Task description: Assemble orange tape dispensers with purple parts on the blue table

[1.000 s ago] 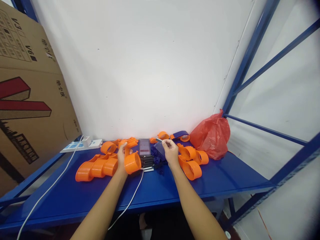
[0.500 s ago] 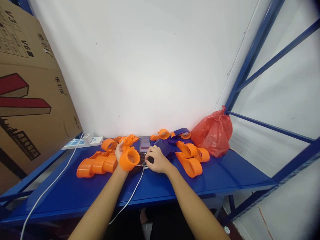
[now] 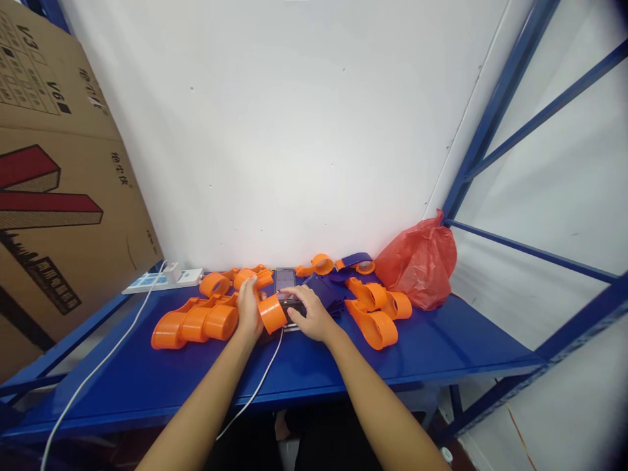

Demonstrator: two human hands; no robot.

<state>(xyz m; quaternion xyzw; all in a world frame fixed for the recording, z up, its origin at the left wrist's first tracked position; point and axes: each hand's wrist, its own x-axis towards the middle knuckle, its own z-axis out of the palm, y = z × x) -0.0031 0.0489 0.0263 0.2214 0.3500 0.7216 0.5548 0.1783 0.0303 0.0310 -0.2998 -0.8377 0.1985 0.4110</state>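
My left hand (image 3: 249,307) is closed round an orange plastic piece with a wide ring (image 3: 273,314) at its end, held above the table's middle. The ring's mouth faces right. My right hand (image 3: 310,313) curls at that mouth, thumb below and fingers above, around a dark, shiny black object (image 3: 293,305). Its kind cannot be made out, and my fingers cover part of it. Behind my hands lies a phone-like device with a lit screen (image 3: 284,279). Dark blue flat pieces (image 3: 324,292) lie just beyond my right hand.
More orange ringed pieces lie left (image 3: 196,323) and right (image 3: 377,327) on the blue table (image 3: 441,340). A red plastic bag (image 3: 422,265) sits at the back right. A power strip (image 3: 189,277) with a white cable (image 3: 105,356) and a large carton (image 3: 63,176) stand left.
My left hand has turned the orange piece, so its ring now faces right instead of toward me. My right hand has come up against the ring with the black object.
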